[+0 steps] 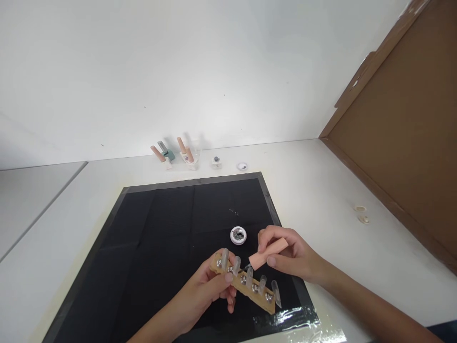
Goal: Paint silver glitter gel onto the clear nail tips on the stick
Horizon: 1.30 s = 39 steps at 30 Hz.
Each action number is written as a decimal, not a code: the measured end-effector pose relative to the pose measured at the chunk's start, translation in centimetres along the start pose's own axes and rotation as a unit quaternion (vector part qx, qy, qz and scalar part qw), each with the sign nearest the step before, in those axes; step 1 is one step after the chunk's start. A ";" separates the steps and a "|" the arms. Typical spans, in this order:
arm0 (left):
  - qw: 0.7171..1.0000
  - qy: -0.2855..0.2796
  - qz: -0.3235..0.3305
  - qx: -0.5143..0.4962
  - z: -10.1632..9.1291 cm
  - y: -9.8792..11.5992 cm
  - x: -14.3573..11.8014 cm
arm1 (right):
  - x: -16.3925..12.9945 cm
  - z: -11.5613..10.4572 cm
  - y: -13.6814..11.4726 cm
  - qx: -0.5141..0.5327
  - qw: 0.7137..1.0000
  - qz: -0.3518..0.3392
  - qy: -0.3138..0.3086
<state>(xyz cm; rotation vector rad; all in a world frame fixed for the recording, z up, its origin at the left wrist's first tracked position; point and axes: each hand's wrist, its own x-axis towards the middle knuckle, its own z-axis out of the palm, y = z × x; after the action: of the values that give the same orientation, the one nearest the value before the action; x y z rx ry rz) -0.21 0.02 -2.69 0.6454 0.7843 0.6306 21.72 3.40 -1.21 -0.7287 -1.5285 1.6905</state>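
My left hand (pixel 210 286) grips a tan strip-shaped stand (pixel 257 296) near its left end, thumb on top. Several clear false nail tips (pixel 249 277) stick up from it, each beside a shiny silver knob. In my right hand (pixel 291 255) is a nail polish brush (pixel 268 253) with a peach cap handle, pinched between thumb and fingers. Its dark tip points down-left and meets or nearly meets the second nail tip from the left; contact is hard to tell. Just beyond the hands, a small round white pot (pixel 238 235) of silver stuff rests on the black mat (pixel 160 247).
Along the back stand several polish bottles (pixel 164 162) with peach and grey caps, an uncapped bottle (pixel 216 163) and a small white lid (pixel 242 166). Two small pale rings (pixel 363 219) lie at right, near a cardboard panel (pixel 400 124). Clear tape shines on the mat's front edge.
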 end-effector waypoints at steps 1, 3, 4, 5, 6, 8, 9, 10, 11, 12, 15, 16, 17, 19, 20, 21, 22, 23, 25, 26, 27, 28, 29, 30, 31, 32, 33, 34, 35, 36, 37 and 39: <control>1.000 0.001 -0.001 0.001 0.0 0.0 0.0 | 0.0 0.1 0.0 -0.005 1.000 -0.002 -0.003; 1.000 -0.001 -0.003 0.003 0.1 0.0 0.0 | 0.0 0.2 0.0 -0.016 1.000 -0.006 -0.008; 1.000 -0.002 -0.004 0.005 0.1 0.0 0.0 | 0.0 0.2 0.0 -0.023 1.000 -0.007 -0.007; 1.000 -0.003 -0.006 0.008 0.2 0.0 0.0 | 0.0 0.2 0.0 -0.032 0.999 -0.006 -0.004; 1.000 -0.004 -0.007 0.010 0.2 0.0 0.0 | 0.0 0.3 0.0 -0.042 0.999 -0.005 0.001; 1.000 -0.003 -0.006 0.013 0.2 0.0 -0.1 | 0.0 0.4 0.0 -0.066 0.998 0.001 0.017; 1.000 -0.003 -0.003 0.014 0.2 0.0 -0.1 | 0.0 0.4 0.0 -0.077 0.997 0.004 0.026; 1.000 -0.004 0.000 0.014 0.1 -0.1 -0.1 | 0.0 0.4 0.0 -0.084 0.996 0.007 0.035; 1.000 -0.006 0.004 0.016 0.0 -0.1 -0.1 | 0.0 0.4 0.0 -0.088 0.995 0.008 0.045; 1.000 -0.008 0.007 0.017 -0.1 -0.2 -0.1 | 0.0 0.3 -0.1 -0.088 0.995 0.009 0.056; 1.000 -0.008 0.013 0.022 -0.3 -0.4 -0.1 | 0.0 0.1 -0.1 -0.065 0.995 0.010 0.077; 1.000 -0.006 0.013 0.025 -0.3 -0.5 -0.1 | 0.0 0.1 -0.1 -0.055 0.996 0.011 0.075; 1.000 -0.004 0.012 0.027 -0.3 -0.5 0.0 | 0.0 0.1 -0.1 -0.045 0.997 0.014 0.067; 0.999 -0.003 0.013 0.031 -0.2 -0.6 0.0 | 0.0 0.2 -0.1 -0.032 0.999 0.019 0.038; 0.999 -0.007 0.015 0.033 -0.1 -0.5 0.0 | 0.0 0.3 -0.1 -0.031 0.999 0.023 0.024; 0.999 -0.010 0.017 0.036 -0.1 -0.5 0.0 | 0.0 0.4 -0.1 -0.035 0.999 0.027 0.015; 0.999 -0.012 0.017 0.039 -0.1 -0.5 0.1 | 0.0 0.5 -0.2 -0.041 0.999 0.031 0.013; 0.999 -0.015 0.018 0.043 -0.1 -0.5 0.1 | 0.1 0.7 -0.2 -0.046 0.998 0.036 0.017; 0.999 -0.019 0.018 0.048 -0.1 -0.5 0.1 | 0.1 0.8 -0.2 -0.052 0.997 0.044 0.035; 0.998 -0.020 0.019 0.049 -0.2 -0.5 0.2 | 0.2 0.8 -0.1 -0.053 0.996 0.047 0.045; 0.998 -0.023 0.021 0.050 -0.2 -0.6 0.2 | 0.2 0.8 -0.1 -0.053 0.996 0.051 0.053; 0.998 -0.027 0.024 0.050 -0.3 -0.6 0.2 | 0.3 0.8 -0.1 -0.056 0.995 0.056 0.061; 0.998 -0.028 0.027 0.049 -0.3 -0.7 0.2 | 0.3 0.7 0.0 -0.060 0.994 0.062 0.068; 0.998 -0.028 0.029 0.050 -0.3 -0.7 0.2 | 0.4 0.6 0.0 -0.064 0.993 0.067 0.076; 0.998 -0.029 0.030 0.049 -0.3 -0.7 0.3 | 0.4 0.5 0.1 -0.067 0.991 0.072 0.086; 0.998 -0.028 0.029 0.048 -0.3 -0.8 0.2 | 0.4 0.4 0.1 -0.067 0.990 0.074 0.095; 0.998 -0.027 0.028 0.048 -0.2 -0.8 0.2 | 0.4 0.4 0.1 -0.061 0.990 0.072 0.103; 0.998 -0.027 0.028 0.049 -0.2 -0.7 0.2 | 0.4 0.3 0.1 -0.052 0.991 0.067 0.105; 0.998 -0.028 0.027 0.050 -0.2 -0.7 0.2 | 0.4 0.3 0.1 -0.039 0.992 0.060 0.101; 0.998 -0.028 0.025 0.051 -0.1 -0.7 0.2 | 0.3 0.3 0.0 -0.027 0.994 0.052 0.091; 0.998 -0.028 0.024 0.052 -0.1 -0.7 0.2 | 0.3 0.4 0.0 -0.016 0.996 0.047 0.075; 0.998 -0.029 0.019 0.055 0.0 -0.6 0.1 | 0.2 0.6 -0.1 -0.007 0.998 0.050 0.046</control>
<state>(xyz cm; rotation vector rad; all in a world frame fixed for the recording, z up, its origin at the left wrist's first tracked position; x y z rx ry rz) 0.01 -0.27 -3.22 0.7766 0.7584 0.6037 21.15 3.18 -1.00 -0.8904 -1.4637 1.6962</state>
